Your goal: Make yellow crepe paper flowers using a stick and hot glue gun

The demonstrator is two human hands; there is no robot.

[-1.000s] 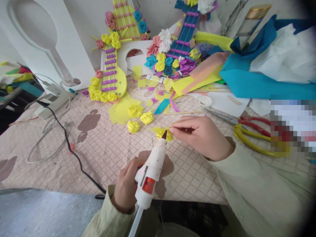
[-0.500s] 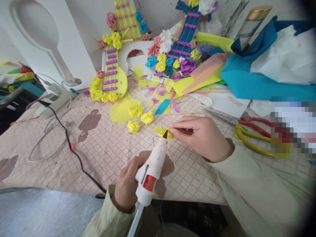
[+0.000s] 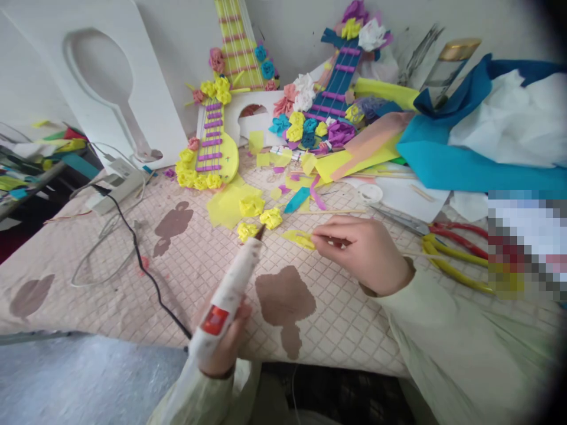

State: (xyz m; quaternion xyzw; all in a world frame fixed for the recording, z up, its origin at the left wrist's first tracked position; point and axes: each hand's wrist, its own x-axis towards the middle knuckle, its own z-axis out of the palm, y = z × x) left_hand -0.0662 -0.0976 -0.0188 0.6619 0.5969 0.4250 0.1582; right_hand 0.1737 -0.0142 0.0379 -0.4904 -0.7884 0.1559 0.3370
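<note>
My left hand (image 3: 225, 339) is wrapped round a white hot glue gun (image 3: 233, 283) with a red window on its side. Its dark nozzle points up and away, beside several yellow paper flowers (image 3: 251, 205) on the cloth. My right hand (image 3: 361, 251) pinches a small piece of yellow crepe paper (image 3: 303, 238) between thumb and fingers, just above the table. The glue gun's tip is apart from this piece. Part of the pinched paper is hidden by my fingers.
Yellow paper guitar (image 3: 228, 156) and blue paper guitar (image 3: 330, 88) lean at the back, with paper scraps before them. Scissors (image 3: 460, 236) with red and yellow handles lie right. A power strip (image 3: 117, 186) and black cable (image 3: 142, 260) are left; blue crepe paper (image 3: 434, 141) is back right.
The glue gun has swung left and down, away from the yellow paper in my right hand. My right hand keeps its pinch. The whole view has shifted slightly.
</note>
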